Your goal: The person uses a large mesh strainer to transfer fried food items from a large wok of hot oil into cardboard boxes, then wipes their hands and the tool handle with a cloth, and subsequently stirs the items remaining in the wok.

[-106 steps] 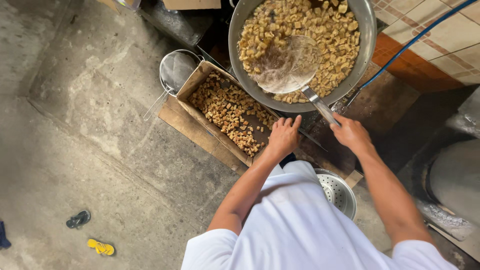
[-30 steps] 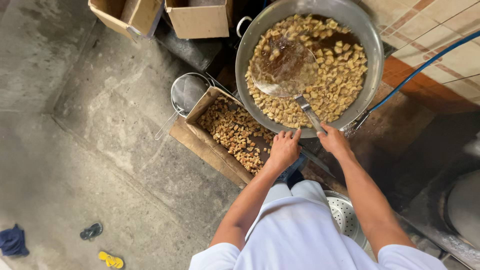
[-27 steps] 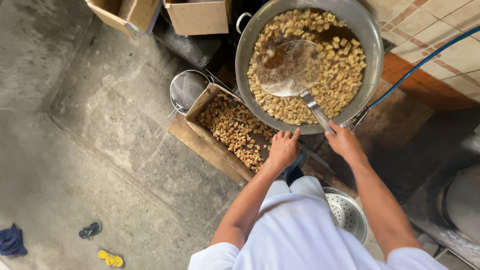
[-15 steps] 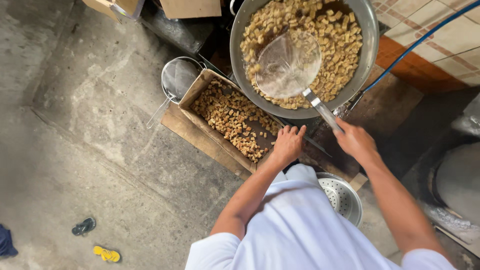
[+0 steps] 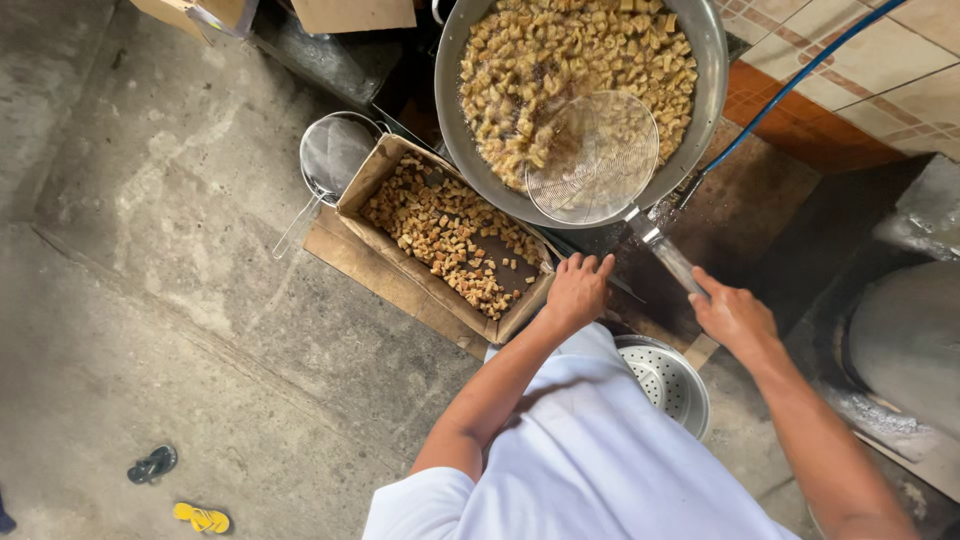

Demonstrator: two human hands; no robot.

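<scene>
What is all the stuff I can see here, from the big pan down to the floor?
Frying pan: one, grey metal, top centre, full of golden frying pieces.
Mesh skimmer: one, silver, round head resting in the pan.
Cardboard tray: one, brown, left of the pan, holding browned pieces.
Strainer: one, silver mesh, behind the tray.
Colander: one, silver, perforated, by the person's body.
Hose: one, blue, along the tiled wall.
Sandals: one dark and one yellow, on the concrete floor, lower left.
Left hand: resting at the tray's corner.
Right hand: gripping the skimmer's handle.
</scene>
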